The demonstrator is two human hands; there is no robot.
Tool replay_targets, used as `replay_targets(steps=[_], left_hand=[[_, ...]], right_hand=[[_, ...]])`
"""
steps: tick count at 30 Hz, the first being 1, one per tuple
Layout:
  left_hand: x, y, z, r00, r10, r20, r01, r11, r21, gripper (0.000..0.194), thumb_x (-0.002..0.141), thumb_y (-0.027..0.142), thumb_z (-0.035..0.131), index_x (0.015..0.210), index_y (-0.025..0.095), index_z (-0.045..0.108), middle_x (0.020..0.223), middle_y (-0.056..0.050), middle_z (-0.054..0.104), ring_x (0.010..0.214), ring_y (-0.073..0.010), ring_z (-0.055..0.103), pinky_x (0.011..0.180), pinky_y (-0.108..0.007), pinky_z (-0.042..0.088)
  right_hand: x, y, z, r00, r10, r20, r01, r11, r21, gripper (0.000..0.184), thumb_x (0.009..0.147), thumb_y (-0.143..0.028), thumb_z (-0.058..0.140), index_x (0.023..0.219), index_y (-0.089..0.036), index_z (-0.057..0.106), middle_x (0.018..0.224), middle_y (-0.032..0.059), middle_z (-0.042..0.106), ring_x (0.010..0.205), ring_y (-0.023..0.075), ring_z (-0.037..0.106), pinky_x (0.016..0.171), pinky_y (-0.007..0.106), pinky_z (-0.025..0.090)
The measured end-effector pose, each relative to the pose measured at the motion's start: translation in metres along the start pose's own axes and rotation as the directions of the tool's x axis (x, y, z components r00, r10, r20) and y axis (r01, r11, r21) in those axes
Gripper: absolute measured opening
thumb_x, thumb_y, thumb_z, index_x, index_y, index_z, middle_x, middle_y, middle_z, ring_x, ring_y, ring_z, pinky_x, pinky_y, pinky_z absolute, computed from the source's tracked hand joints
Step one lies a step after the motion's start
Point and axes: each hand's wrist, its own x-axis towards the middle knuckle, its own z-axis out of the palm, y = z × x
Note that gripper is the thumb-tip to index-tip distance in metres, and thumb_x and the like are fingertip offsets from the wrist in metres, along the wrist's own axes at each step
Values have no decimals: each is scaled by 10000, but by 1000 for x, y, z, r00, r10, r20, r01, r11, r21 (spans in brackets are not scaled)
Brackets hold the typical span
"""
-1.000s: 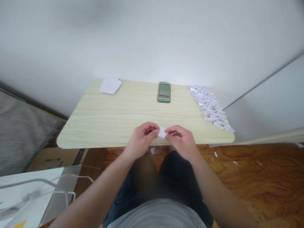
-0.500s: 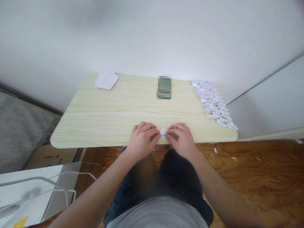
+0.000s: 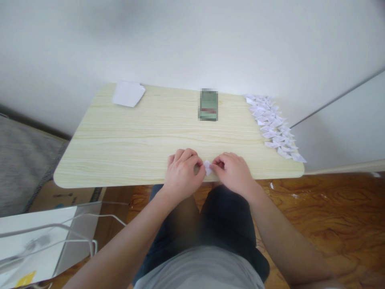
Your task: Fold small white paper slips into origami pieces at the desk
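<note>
A small folded piece of white paper [image 3: 207, 168] is between my hands at the front edge of the table. My left hand [image 3: 184, 170] pinches its left side between thumb and fingers. On the other side, my right hand [image 3: 233, 171] pinches the paper's right edge with thumb and forefinger. The finer folds are too small to make out. Several folded white paper boats [image 3: 270, 122] lie in overlapping rows along the table's right side. At the back left rests a stack of white paper sheets [image 3: 128, 94].
A blurred-out green rectangular item [image 3: 208, 105] lies at the back middle of the pale wood table [image 3: 144, 132], which stands against a white wall. Left below are a white box [image 3: 33, 241] with cables and a cardboard box [image 3: 64, 196]. Paper scraps dot the wooden floor [image 3: 315, 224].
The paper has turned slightly between my fingers, and my hands have shifted their pinch on it. The whole view has moved a little, so the table sits slightly higher in it.
</note>
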Motion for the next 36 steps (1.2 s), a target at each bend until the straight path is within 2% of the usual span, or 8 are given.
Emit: replay_targets(steps=[3, 7, 16, 19, 24, 27, 31, 36], left_hand=[[1, 1, 0, 1000, -3, 20, 3, 1000, 1, 166, 976, 317, 597, 861, 228, 678, 1086, -74, 690, 1081, -297, 565, 929, -471, 394], [0, 1, 1, 1000, -9, 23, 9, 1000, 3, 173, 987, 327, 584, 873, 220, 660, 1099, -89, 681, 1077, -303, 560, 922, -475, 389], [1, 1, 4, 999, -31, 31, 29, 997, 73, 194, 988, 361, 593, 856, 221, 616, 1083, -87, 671, 1063, -311, 552, 895, -472, 387], [1, 0, 2, 998, -46, 31, 44, 996, 75, 128, 971, 353, 628, 924, 233, 629, 1099, -68, 677, 1073, -304, 553, 897, -468, 390], [1, -5, -2, 998, -13, 69, 10, 999, 43, 75, 984, 282, 603, 1006, 268, 673, 1146, -36, 685, 1104, -283, 557, 914, -454, 406], [0, -7, -2, 997, 25, 69, -27, 999, 29, 161, 1005, 283, 568, 1073, 301, 713, 1168, -32, 692, 1114, -282, 559, 921, -455, 410], [-1, -7, -5, 992, 94, 89, -96, 995, 27, 297, 1011, 249, 534, 1245, 330, 699, 1239, -32, 683, 1154, -281, 559, 945, -462, 415], [3, -1, -12, 982, 138, 132, -145, 988, 45, 224, 938, 186, 575, 1103, 262, 707, 1208, -48, 677, 1142, -289, 574, 940, -468, 425]], right_hand=[[3, -3, -2, 1000, 18, 25, -18, 1000, -25, 159, 931, -295, 700, 785, -232, 710, 845, 43, 741, 808, 225, 627, 743, 361, 403], [3, -6, 0, 999, 48, 2, -48, 998, -38, 146, 911, -285, 705, 775, -230, 699, 833, 40, 738, 806, 230, 623, 742, 370, 397], [2, -7, 4, 994, 108, -24, -107, 994, 21, 108, 877, -284, 732, 799, -237, 675, 753, 11, 694, 788, 222, 607, 734, 356, 375], [1, -5, 4, 994, 107, -20, -106, 992, 66, 49, 866, -244, 739, 885, -255, 695, 743, -8, 682, 806, 220, 607, 754, 347, 380], [-2, -2, 3, 996, 82, -25, -79, 991, 108, 89, 884, -187, 699, 871, -273, 718, 759, -19, 682, 840, 217, 606, 794, 348, 403], [-8, 0, 7, 997, 58, -55, -52, 992, 115, 117, 910, -190, 684, 887, -288, 743, 792, -10, 693, 868, 224, 607, 830, 360, 418], [-20, 2, 16, 986, 36, -165, -19, 994, 104, 107, 940, -229, 679, 993, -278, 759, 877, 28, 696, 926, 244, 606, 886, 388, 429], [-27, 2, 24, 970, 40, -241, -24, 997, 70, 96, 939, -273, 689, 1013, -233, 736, 934, 61, 674, 964, 264, 601, 901, 407, 451]])
